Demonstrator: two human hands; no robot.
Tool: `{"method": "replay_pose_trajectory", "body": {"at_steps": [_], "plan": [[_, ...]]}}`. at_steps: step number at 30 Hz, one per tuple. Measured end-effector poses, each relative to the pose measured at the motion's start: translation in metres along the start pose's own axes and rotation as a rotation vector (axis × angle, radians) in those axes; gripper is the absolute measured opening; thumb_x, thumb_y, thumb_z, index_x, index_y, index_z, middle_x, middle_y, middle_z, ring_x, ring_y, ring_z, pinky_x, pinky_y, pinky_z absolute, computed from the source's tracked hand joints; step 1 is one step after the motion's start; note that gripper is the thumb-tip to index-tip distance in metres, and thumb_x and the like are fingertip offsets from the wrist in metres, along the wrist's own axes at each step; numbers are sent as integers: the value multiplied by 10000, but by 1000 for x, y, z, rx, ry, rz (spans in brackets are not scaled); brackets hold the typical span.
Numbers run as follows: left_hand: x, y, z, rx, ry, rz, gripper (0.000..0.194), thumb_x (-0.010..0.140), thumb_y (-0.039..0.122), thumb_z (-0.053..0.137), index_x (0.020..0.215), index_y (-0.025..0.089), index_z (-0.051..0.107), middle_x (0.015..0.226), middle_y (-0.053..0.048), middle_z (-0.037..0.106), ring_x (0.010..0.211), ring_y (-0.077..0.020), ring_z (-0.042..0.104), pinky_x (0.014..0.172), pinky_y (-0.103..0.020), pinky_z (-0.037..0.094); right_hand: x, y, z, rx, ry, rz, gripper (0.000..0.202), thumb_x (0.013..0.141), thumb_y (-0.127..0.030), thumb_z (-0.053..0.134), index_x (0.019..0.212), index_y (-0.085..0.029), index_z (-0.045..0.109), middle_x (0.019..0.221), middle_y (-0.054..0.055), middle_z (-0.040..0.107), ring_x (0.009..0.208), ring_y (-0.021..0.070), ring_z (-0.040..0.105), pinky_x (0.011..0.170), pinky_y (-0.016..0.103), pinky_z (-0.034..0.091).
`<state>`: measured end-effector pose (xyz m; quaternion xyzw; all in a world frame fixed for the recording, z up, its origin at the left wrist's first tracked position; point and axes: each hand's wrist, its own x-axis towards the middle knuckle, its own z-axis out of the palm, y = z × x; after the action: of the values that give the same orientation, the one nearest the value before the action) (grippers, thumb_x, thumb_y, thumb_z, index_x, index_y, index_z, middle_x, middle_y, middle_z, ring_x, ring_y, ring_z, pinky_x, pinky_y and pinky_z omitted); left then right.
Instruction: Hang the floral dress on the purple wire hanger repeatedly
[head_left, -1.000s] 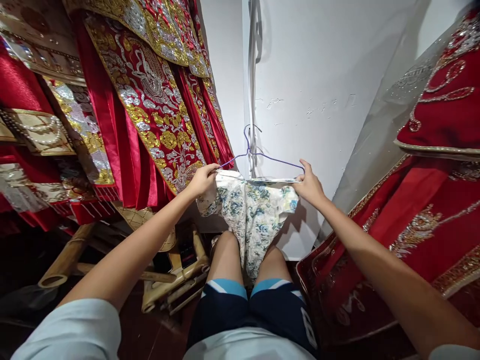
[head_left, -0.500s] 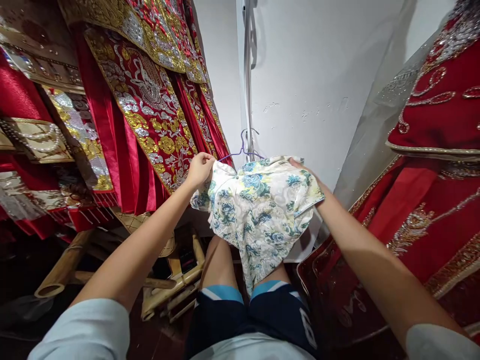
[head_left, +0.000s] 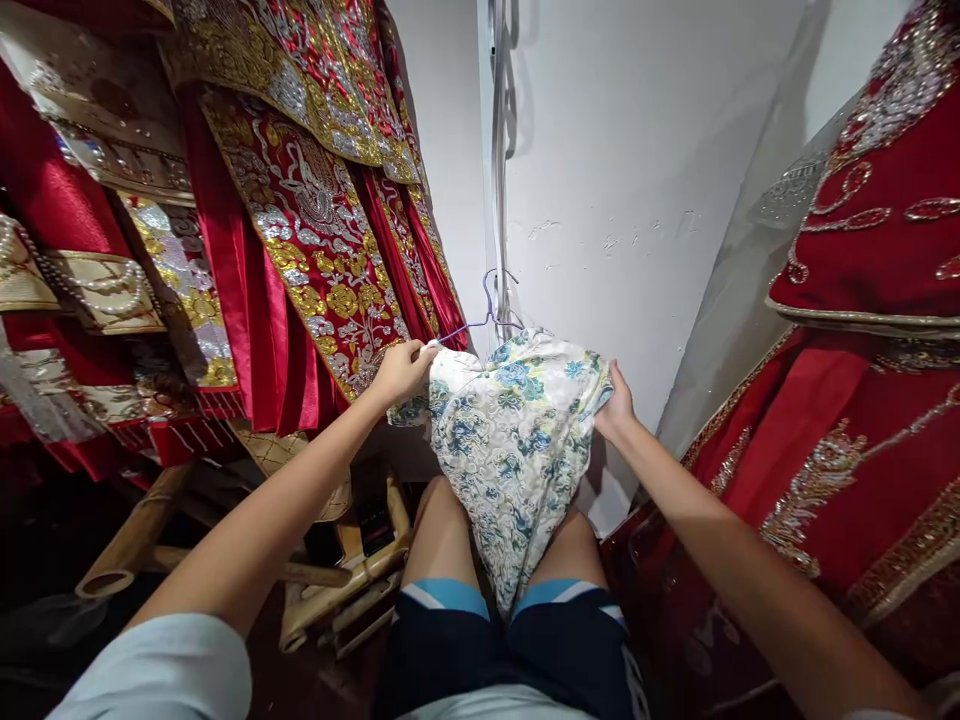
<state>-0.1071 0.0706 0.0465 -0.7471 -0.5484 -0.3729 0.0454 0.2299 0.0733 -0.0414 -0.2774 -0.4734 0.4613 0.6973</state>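
Observation:
A white floral shirt (head_left: pixel 517 430) with blue and green roses hangs on a purple wire hanger (head_left: pixel 489 305), its lower part narrowing down between my knees. My left hand (head_left: pixel 405 375) pinches the shoulder at the left, close to the hanger's arm. At the right, my right hand (head_left: pixel 616 405) grips the edge of the short sleeve, thumb pointing up. The shirt covers the hanger's right arm for the most part. Behind the hanger hook runs a white vertical strip (head_left: pixel 496 150) along the wall.
Red and gold embroidered garments (head_left: pixel 330 260) hang at the left, near my left hand. Another red beaded garment (head_left: pixel 877 420) stands at the right under clear plastic. Low on the left is a bamboo stool (head_left: pixel 360 570) with dark phones on it. A white wall (head_left: pixel 615 150) is ahead.
My right hand has come out from behind the shirt's right shoulder and moved down to the sleeve edge. The right side of the shirt has drawn in. My left hand keeps its pinch.

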Motion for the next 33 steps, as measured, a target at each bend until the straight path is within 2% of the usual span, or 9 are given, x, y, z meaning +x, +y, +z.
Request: {"method": "replay_pose_trajectory", "body": {"at_steps": [5, 10, 15, 17, 19, 23, 26, 29, 33], "plan": [[-3, 8, 7, -11, 92, -69, 329, 886, 453, 499, 685, 193, 516, 650, -24, 553, 602, -172, 471, 562, -285, 261, 9, -10, -10, 167, 80, 124, 312, 857, -478, 660, 997, -201, 692, 932, 70, 760, 1015, 266, 708, 912, 408, 578], [13, 22, 3, -77, 163, -102, 355, 855, 484, 568, 658, 196, 502, 620, -9, 530, 577, -156, 441, 552, -278, 268, 39, -57, 31, 314, -60, 23, 291, 899, -496, 580, 917, -220, 669, 923, 54, 754, 1044, 253, 699, 959, 429, 553], [20, 20, 1, -274, 254, -238, 499, 872, 574, 540, 552, 221, 390, 510, 12, 416, 511, -139, 381, 509, -281, 272, -9, -107, 73, 57, -635, 45, 563, 924, -682, 442, 1098, -208, 691, 1040, 77, 743, 1106, 257, 666, 983, 452, 521], [13, 21, 5, -442, 317, -274, 551, 909, 634, 445, 543, 232, 354, 497, 16, 389, 483, -134, 372, 492, -287, 292, -38, -118, 79, -190, -1032, 127, 622, 921, -698, 435, 1148, -180, 694, 1103, 105, 731, 1108, 262, 661, 974, 446, 520], [5, 28, 9, -603, 341, -251, 599, 938, 684, 317, 548, 232, 366, 509, 5, 412, 477, -136, 405, 492, -292, 339, -56, -118, 82, -482, -1205, 65, 579, 905, -646, 525, 1234, -191, 668, 1204, 110, 697, 1141, 264, 642, 998, 437, 501], [-5, 58, 15, -836, 161, -232, 711, 919, 732, 5, 565, 230, 363, 507, -18, 420, 483, -147, 464, 531, -310, 435, -59, -82, 85, -967, -830, -440, 923, 772, -514, 751, 1547, -265, 315, 1565, 125, 373, 1440, 331, 349, 1160, 535, 309], [-8, 90, 14, -1008, -48, -234, 700, 906, 762, 52, 607, 220, 379, 530, -18, 439, 524, -154, 511, 587, -327, 479, -51, -43, 86, -1143, -685, -667, 1168, 707, -456, 798, 1597, -241, 72, 1636, 160, 174, 1497, 382, 190, 1167, 595, 240], [-14, 114, 13, -1137, -157, -175, 585, 940, 676, 330, 700, 179, 521, 673, -54, 604, 672, -176, 633, 703, -335, 531, -48, -18, 79, -1183, -589, -686, 1038, 749, -382, 719, 1575, -189, 121, 1522, 202, 387, 1348, 377, 437, 1039, 522, 415], [-24, 112, 9, -1078, -186, -231, 234, 916, 310, 545, 968, 139, 696, 900, -79, 740, 886, -189, 709, 847, -309, 553, -43, -18, 49, -1280, -329, -561, 622, 766, -376, 629, 1348, -207, 489, 1192, 126, 669, 1029, 331, 631, 768, 371, 475]]}}
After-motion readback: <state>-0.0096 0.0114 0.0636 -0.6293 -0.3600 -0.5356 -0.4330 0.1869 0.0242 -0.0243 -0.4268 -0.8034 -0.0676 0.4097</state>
